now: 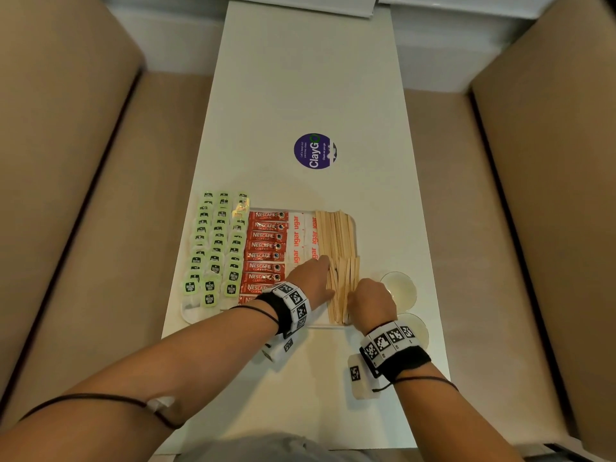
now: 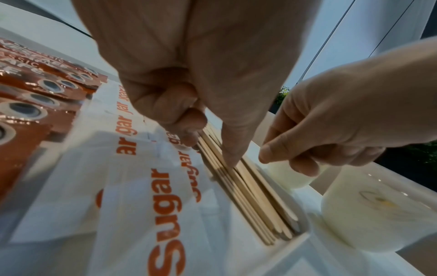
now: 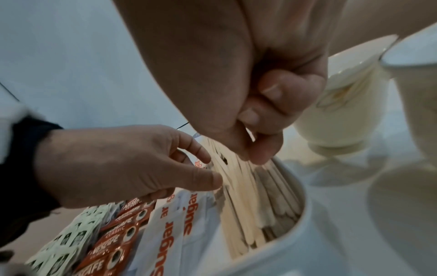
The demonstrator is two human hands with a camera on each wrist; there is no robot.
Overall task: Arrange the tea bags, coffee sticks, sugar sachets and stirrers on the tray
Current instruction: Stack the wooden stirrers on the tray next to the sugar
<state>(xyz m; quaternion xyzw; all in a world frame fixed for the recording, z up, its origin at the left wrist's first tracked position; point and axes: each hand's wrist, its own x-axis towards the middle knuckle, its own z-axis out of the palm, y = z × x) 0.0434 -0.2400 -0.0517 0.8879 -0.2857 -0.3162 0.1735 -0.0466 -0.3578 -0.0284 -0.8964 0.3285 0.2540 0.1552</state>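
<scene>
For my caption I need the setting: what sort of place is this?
Probably an office pantry booth: the sticker urges clean pantries, padded benches flank the table, coffee sticks and stirrers fill a tray.

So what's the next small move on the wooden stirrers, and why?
Probably press both hands inward to square up the near bunch of pale wooden stirrers. The left hand touches the bunch's left side and the right hand pinches its right. The sticks there lie slightly fanned, with uneven ends, along the right wall of the white tray.
</scene>
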